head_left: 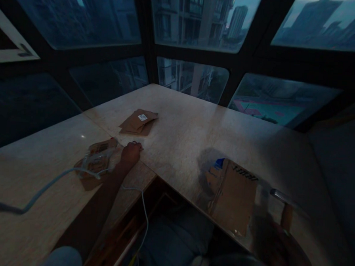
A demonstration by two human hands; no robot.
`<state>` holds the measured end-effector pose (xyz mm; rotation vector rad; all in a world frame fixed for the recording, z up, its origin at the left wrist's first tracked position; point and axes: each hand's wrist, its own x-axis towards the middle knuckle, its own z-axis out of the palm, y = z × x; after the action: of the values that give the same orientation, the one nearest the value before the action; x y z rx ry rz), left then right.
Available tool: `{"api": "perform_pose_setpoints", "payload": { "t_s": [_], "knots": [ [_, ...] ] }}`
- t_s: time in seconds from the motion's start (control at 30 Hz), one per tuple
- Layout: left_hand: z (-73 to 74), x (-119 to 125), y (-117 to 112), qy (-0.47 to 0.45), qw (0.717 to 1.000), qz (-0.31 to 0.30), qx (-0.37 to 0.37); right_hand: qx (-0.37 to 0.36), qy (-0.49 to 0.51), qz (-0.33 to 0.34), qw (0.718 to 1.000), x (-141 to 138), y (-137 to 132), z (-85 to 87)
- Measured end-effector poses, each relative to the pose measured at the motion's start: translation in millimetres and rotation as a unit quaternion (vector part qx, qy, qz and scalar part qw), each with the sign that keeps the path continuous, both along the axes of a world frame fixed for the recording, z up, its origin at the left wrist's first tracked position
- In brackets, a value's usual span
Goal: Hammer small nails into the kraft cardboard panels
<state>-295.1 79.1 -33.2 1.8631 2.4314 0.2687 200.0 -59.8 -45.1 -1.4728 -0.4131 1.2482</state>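
My left hand [131,153] rests on the marble counter [189,129] with its fingers curled in a loose fist, and a small object shows at the fingertips that I cannot make out. Just left of it lies a clear-wrapped packet [97,158] with a white cable [43,189] running off to the left. My right hand [287,242] is at the lower right, closed around a wooden handle of a knife [284,198] whose blade points left. The blade is close to an open cardboard box [232,195].
A small stack of brown envelopes [138,122] with a white label lies further back on the counter. Dark windows [195,78] surround the corner counter, with buildings outside. A wooden ledge and a thin white cord [145,218] run below the counter edge. The light is dim.
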Motion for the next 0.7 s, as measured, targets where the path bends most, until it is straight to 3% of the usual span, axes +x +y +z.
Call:
{"api": "perform_pose_setpoints", "payload": {
  "t_s": [0.1,0.17,0.2,0.3,0.4,0.53,0.7],
  "knots": [
    [4.0,17.6,-0.1,-0.04,0.999,-0.005,0.023,-0.034,0.058,-0.031,0.997,-0.2,0.6,-2.2],
    [9.5,40.6,1.2,-0.121,0.991,-0.01,0.062,-0.028,0.064,-0.033,0.997,-1.1,1.1,-3.7],
    [13.1,55.6,2.4,-0.208,0.973,-0.009,0.096,-0.025,0.063,-0.032,0.997,-1.8,1.3,-4.1],
    [26.2,110.7,7.7,-0.475,0.868,-0.05,0.135,-0.012,0.065,-0.029,0.997,-4.3,2.2,-3.4],
    [39.3,168.0,15.4,-0.609,0.778,-0.105,0.115,-0.007,0.056,-0.036,0.998,-6.7,2.9,-1.2],
    [48.2,223.7,28.7,-0.664,0.723,-0.175,0.073,-0.003,0.036,-0.054,0.998,-7.7,4.5,-1.8],
    [40.2,253.4,45.4,-0.68,0.689,-0.244,0.058,0.007,0.049,-0.057,0.997,-7.0,5.2,-6.6]
  ]
}}
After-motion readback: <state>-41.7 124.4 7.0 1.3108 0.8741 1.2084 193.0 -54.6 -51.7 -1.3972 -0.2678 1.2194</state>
